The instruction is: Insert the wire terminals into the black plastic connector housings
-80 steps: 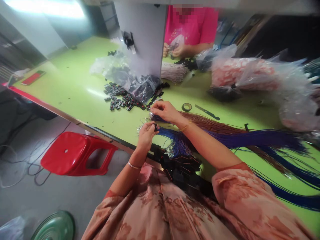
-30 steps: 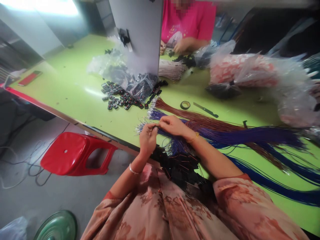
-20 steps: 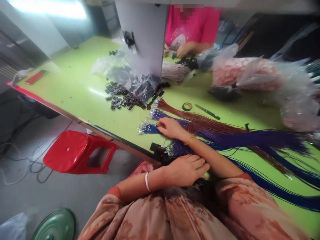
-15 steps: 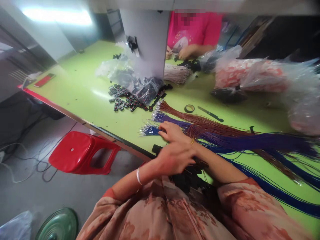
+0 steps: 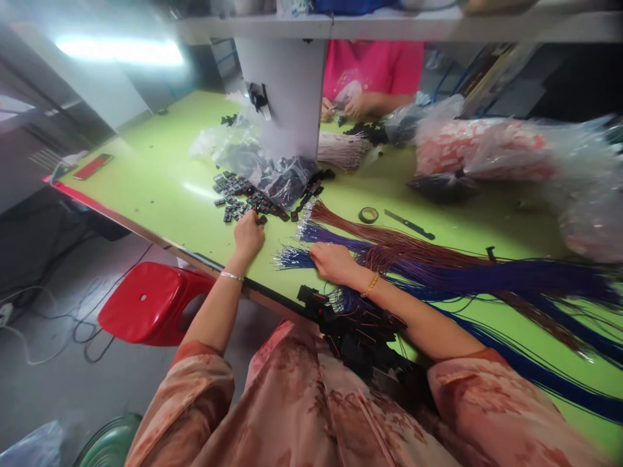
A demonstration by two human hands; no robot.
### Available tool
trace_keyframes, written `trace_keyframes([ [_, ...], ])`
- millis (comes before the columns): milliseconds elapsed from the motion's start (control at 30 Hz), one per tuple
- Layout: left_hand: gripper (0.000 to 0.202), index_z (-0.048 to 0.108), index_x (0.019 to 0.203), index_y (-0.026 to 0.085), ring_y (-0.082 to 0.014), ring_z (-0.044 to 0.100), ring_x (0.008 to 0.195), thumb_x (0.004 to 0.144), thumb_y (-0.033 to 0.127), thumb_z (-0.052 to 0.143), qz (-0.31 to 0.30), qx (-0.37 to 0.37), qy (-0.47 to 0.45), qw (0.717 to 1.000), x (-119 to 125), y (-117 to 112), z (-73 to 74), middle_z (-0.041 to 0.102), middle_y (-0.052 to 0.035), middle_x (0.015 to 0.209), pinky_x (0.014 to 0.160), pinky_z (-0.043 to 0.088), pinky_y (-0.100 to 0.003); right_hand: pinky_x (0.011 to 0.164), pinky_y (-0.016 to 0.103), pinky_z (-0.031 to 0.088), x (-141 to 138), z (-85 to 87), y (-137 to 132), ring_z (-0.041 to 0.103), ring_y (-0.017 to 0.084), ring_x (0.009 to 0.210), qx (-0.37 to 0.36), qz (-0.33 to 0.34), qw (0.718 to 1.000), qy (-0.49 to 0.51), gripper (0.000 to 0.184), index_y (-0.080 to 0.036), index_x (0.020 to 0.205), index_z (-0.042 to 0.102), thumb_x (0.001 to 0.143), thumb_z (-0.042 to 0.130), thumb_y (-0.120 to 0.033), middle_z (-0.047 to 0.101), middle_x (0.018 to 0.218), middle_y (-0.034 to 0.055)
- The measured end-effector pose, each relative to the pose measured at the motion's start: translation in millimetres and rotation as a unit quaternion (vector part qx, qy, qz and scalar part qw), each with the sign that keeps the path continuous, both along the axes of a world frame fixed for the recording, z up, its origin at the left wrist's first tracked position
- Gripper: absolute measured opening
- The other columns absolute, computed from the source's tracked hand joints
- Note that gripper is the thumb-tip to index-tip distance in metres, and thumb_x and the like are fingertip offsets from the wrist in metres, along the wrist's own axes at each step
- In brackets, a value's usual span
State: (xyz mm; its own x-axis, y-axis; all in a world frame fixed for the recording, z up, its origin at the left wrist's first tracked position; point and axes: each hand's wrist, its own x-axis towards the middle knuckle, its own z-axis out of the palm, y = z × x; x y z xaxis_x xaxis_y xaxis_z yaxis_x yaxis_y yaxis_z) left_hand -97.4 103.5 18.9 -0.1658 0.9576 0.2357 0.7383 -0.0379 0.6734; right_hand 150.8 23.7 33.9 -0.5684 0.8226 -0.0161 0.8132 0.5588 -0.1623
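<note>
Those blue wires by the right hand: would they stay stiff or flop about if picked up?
The blue wires would probably sag rather than stay stiff, since each strand looks very thin. They might also fan out, as their silvery tips splay apart beside the right hand. A single strand is likely light, being so slender.

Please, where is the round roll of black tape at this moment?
In the head view, the round roll of black tape lies on the green table, just left of the flat dark knife and beyond the bundle of thin brown wires.
</note>
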Motion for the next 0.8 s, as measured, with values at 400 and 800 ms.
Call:
trace_keyframes([
  [400, 0.030, 0.069, 0.090, 0.016, -0.0072, 0.056, 0.063, 0.062, 0.020, 0.078, -0.093, -0.089, -0.505, 0.853, 0.7, -52.5, 20.5, 0.066, -0.0010, 0.078, 0.060, 0.046, -0.019, 0.061, 0.025, 0.034, 9.2, -0.1, 12.2, 0.053, 0.013, 0.064, -0.090, -0.081, 0.961, 0.248, 0.009, -0.017, 0.079, 0.059, 0.075, 0.054, -0.024, 0.064, 0.073, 0.0014],
  [800, 0.037, 0.061, 0.094, 0.018, -0.0105, 0.065, 0.072, 0.063, 0.017, 0.081, -0.070, -0.105, -0.619, 0.775, 30.8, -98.5, 19.6, 0.064, 0.0003, 0.082, 0.062, 0.051, -0.019, 0.050, 0.022, 0.036, -27.1, 17.2, 34.0, 0.045, 0.007, 0.051, -0.310, -0.143, 0.759, 0.554, 0.017, -0.016, 0.071, 0.058, 0.062, 0.066, -0.028, 0.053, 0.059, -0.0051],
])
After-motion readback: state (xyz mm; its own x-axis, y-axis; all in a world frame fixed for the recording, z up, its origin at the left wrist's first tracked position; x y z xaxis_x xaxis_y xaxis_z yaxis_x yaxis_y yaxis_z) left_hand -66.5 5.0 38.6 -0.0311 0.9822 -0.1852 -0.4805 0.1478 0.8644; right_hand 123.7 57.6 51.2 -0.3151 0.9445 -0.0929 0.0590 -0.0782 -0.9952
